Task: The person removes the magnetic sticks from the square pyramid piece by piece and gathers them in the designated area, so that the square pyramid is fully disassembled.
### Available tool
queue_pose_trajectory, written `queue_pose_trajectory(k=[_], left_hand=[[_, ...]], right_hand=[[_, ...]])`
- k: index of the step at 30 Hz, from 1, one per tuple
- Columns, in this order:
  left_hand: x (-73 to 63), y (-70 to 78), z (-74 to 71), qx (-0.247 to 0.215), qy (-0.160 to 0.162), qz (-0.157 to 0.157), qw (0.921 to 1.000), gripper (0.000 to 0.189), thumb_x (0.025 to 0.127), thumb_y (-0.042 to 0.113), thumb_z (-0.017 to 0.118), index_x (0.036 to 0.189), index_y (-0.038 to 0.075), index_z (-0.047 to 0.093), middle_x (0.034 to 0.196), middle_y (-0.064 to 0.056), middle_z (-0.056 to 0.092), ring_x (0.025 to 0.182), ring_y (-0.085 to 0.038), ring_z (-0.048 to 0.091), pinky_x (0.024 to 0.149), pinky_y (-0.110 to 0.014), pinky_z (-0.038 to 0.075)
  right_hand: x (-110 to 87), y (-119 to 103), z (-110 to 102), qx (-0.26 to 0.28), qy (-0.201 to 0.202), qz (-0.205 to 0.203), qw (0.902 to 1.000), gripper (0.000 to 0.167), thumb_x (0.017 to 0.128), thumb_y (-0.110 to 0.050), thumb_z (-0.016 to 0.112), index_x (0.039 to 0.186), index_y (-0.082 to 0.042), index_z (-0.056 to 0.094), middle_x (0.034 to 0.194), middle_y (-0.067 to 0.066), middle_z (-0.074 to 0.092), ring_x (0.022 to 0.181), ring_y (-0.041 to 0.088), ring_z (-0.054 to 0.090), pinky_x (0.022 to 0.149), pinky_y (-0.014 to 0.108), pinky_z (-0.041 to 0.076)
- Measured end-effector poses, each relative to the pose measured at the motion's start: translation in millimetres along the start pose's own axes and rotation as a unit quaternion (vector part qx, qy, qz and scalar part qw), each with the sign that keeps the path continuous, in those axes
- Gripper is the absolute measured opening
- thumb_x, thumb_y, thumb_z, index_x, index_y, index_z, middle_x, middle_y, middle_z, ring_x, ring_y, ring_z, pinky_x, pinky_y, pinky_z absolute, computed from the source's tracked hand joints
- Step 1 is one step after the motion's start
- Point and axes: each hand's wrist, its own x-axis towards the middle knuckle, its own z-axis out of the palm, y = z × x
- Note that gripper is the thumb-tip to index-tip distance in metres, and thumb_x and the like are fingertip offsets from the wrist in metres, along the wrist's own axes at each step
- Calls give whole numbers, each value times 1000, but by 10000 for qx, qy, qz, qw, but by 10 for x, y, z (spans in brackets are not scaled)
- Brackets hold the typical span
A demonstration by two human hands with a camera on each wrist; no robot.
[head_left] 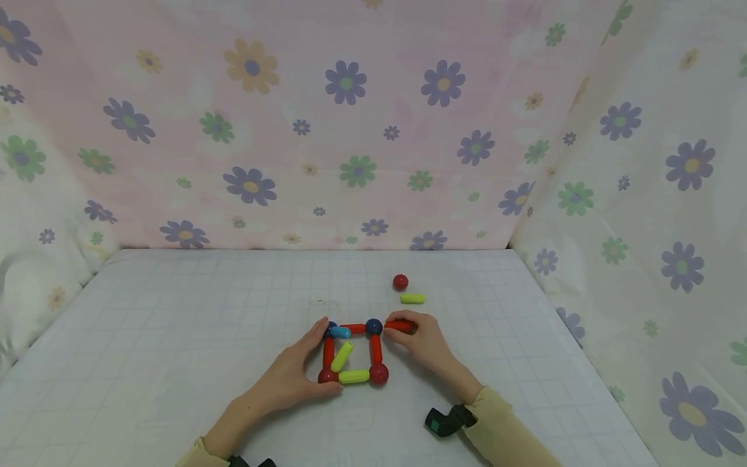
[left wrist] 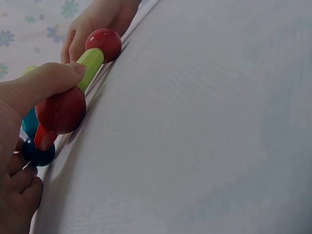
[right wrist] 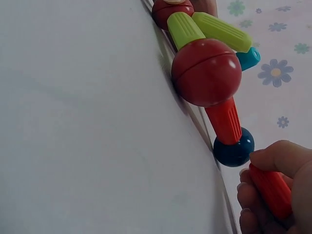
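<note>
On the table lies a square of magnetic rods and balls: red rods [head_left: 376,349] on three sides, a yellow-green rod [head_left: 354,376] in front, blue balls [head_left: 373,327] at the back corners, red balls [head_left: 379,374] at the front ones. From its left corners rise a second yellow-green rod [head_left: 342,356] and a light blue rod [head_left: 340,332]. My left hand [head_left: 286,373] grips the square's left side, thumb by the front ball, fingers at the back one. My right hand [head_left: 426,340] pinches a loose red rod [right wrist: 273,192], its end close to the back right blue ball [right wrist: 234,147].
Behind my right hand lie a spare red ball [head_left: 400,282] and a yellow-green rod [head_left: 413,299]. Flowered cloth [head_left: 344,149] stands around the back and sides of the white table [head_left: 192,292].
</note>
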Motion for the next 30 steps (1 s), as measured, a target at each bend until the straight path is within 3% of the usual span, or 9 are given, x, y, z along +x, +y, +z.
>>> queue_pose_trajectory(k=[9, 18, 23, 30], left_hand=[[-7, 7, 1, 19, 21, -1, 10000, 112, 70, 53, 86, 160, 23, 25, 164, 2, 28, 151, -26, 28, 113, -60, 36], [-5, 5, 4, 66, 24, -9, 10000, 112, 71, 54, 85, 160, 25, 25, 164, 3, 28, 151, -26, 29, 112, -60, 37], [-10, 0, 1, 67, 23, 30, 10000, 111, 71, 54, 85, 160, 25, 25, 165, 4, 28, 151, -26, 29, 112, -60, 36], [-11, -5, -3, 5, 5, 115, 9999, 111, 72, 53, 84, 160, 23, 25, 165, 3, 27, 151, -27, 28, 114, -60, 35]], right_hand=[[15, -60, -89, 31, 57, 225, 9997, 23, 87, -15, 77, 110, -13, 74, 95, -4, 70, 90, 17, 58, 79, 25, 51], [14, -72, -114, 3, 3, 266, 9996, 25, 87, -19, 78, 111, -15, 75, 100, -5, 72, 91, 15, 58, 80, 25, 50], [27, -49, -141, 135, 170, 378, 9991, 28, 87, -18, 77, 115, -14, 74, 101, 0, 71, 93, 18, 57, 79, 24, 49], [73, 14, -210, -31, 351, 242, 9991, 34, 89, -12, 75, 123, -13, 71, 115, 2, 70, 107, 20, 58, 93, 31, 51]])
